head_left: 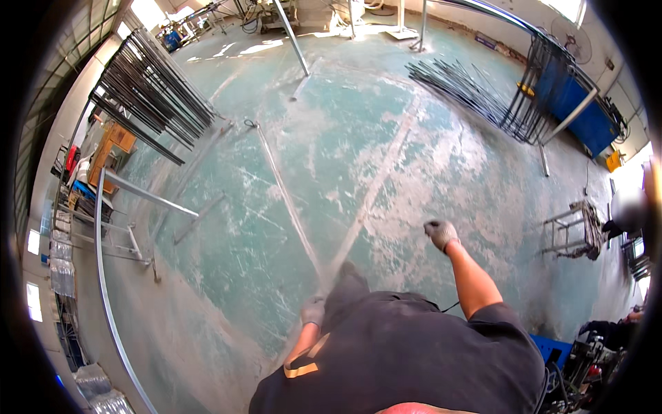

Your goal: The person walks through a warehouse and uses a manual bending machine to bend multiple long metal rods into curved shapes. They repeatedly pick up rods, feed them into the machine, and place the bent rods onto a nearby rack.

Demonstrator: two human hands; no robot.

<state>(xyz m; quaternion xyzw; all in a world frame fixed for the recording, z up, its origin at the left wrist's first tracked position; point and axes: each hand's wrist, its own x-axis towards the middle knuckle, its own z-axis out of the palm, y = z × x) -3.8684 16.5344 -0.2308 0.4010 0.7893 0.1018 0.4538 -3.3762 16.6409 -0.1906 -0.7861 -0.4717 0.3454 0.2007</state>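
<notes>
Two gloved hands in view, well apart.

Right hand: arm stretched forward above the floor; pale glove, dark at the fingertips. Fingers look curled in; whether clenched or only loosely bent, cannot tell.

Left hand: low, just beside the dark trouser leg. Blurred; cannot tell whether it is clenched or released.

Nearest object to the right hand: a metal stand, well off to its right, standing on the floor, top covered with something greyish, too small to identify.

Floor: green, worn to grey in patches. Pale lines on it converge near the leg.

Upper left: many dark rods, side by side, slanted. Upper right: loose rods lying in a pile on the floor, near upright rods. Blue bin behind the latter; fan above it.

Left side: metal frame, near silvery bundles.

Shirt: dark, with tan strips at the left sleeve.
</notes>
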